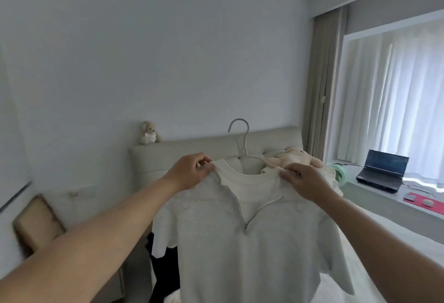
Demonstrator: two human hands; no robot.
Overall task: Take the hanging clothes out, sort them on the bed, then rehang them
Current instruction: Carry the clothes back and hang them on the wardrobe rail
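Hands pinch the grey shirt (pixel 245 249) up in front of the bed (pixel 384 254) — left hand (pixel 189 172) and right hand (pixel 305 182) each nip a shoulder, hanger (pixel 241 141) hook between them.

You face a plain pale wall (pixel 144 50) with a padded beige headboard (pixel 182 156) against it. On the headboard's top edge sits a small teddy bear (pixel 149 133). Right of the headboard hangs a taupe curtain (pixel 322 86), then sheer white drapes (pixel 394 100) glowing with daylight. Below the drapes, an open laptop (pixel 382 170) rests on the window ledge (pixel 374 197).
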